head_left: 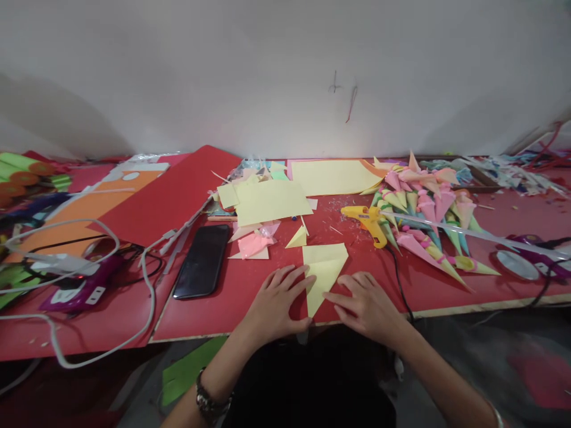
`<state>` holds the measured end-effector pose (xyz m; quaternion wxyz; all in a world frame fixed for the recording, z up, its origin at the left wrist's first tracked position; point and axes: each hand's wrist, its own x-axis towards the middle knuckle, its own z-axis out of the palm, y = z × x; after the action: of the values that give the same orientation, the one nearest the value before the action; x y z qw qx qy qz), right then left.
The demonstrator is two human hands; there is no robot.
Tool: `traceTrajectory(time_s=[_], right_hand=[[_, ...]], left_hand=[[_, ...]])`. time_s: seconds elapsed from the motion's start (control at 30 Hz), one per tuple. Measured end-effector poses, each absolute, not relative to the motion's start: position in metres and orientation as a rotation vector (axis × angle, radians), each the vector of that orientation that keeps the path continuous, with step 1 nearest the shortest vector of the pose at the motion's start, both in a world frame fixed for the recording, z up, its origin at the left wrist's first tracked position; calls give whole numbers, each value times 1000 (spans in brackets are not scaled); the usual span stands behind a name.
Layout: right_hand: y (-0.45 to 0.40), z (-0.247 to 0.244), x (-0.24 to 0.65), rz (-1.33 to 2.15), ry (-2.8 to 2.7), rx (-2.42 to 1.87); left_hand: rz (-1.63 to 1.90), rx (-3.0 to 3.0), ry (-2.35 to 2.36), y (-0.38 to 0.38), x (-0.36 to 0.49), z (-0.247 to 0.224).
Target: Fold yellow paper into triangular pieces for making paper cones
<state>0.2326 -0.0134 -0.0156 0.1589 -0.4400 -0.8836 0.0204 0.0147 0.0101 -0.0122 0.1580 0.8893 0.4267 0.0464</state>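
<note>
A folded piece of pale yellow paper [325, 267] lies on the red table before me, narrowing to a point at the near edge. My left hand [280, 300] rests along its left side with fingers spread, fingertips touching the paper. On the other side, my right hand [363, 302] has its fingers stretched out, the index fingertip against the paper's slanted right edge. Neither hand grips it. Just beyond it is a small yellow paper triangle [297, 237]. A yellow glue gun [366, 221] lies to the right, a clear glue stick reaching out behind it.
Paper cones [428, 205] in pink, yellow and green are piled at the right. Yellow sheets [272, 201] and scraps lie behind the work. A black phone [203, 261], a red sheet [172, 196] and white cables [149, 291] occupy the left. The wall [276, 77] rises behind.
</note>
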Motion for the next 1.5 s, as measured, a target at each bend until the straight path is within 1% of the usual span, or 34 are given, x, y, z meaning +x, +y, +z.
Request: traceTrajectory(time_s=[0.53,0.77,0.87,1.0,1.17,1.23,1.33,1.4,1.5], right_hand=[[4,-22,261,-238,-2459,-1659],[2,-31,248,-250,-2279,-1743],[-1,-32,241,-189,-2236,-1674],[-6,-31,235,-69,-2377,-1508],[-24,-28,219,-68,-2383,-1586],[-33,-25,210,27,-2361,-1599],[-40,-18,205,268,-2340,-1526],[-40,-17,211,350,-2331,-1456],[-35,-21,226,302,-2434,-1325]], left_hand=[[103,2527,1234,11,15,-9],[150,2530,1215,12,13,-13],[133,2527,1185,13,11,-14],[93,2505,1190,10,10,-11],[151,2529,1159,-6,27,-9],[170,2560,1173,-12,35,-11],[148,2595,1200,-15,42,-16],[173,2615,1203,-15,41,-16],[253,2648,1135,-12,38,-15]])
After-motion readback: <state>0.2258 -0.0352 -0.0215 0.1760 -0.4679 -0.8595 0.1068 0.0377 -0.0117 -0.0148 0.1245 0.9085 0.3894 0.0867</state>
